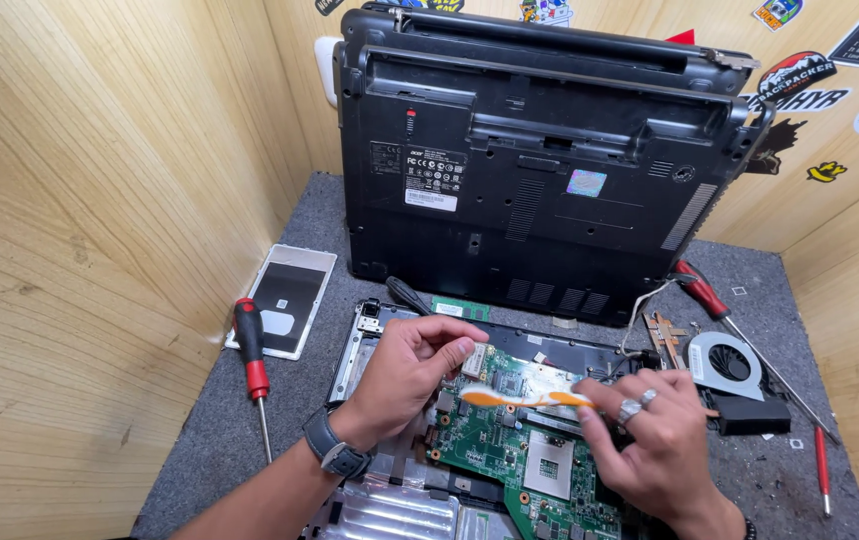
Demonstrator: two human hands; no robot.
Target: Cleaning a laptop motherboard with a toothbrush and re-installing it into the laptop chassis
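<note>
— 2 pale labels on the upturned black laptop base [539, 170] leaning against the back wall: 1 white rectangle low left, 1 small shiny square near the middle. Anything on the wall itself?

— Several stickers [799, 75] up there at top right, mixed shapes, mostly black, white, red and yellow. Also a flat grey-framed panel [284, 298] lying at left on the grey mat [199, 440], beside a red-handled screwdriver [252, 360].

— And the hands?

— Left hand [404, 375], watch at the wrist, fingers curled and pressing on the top edge of the green circuit board [504, 445] at centre bottom. Right hand [654, 440], 2 rings, pinched narrow on 1 end of an orange-and-white toothbrush [524, 397] laid across the board.

— Off to the right?

— Round fan [727, 362] and a second red-handled screwdriver [714, 300], both apart from the hands.
</note>
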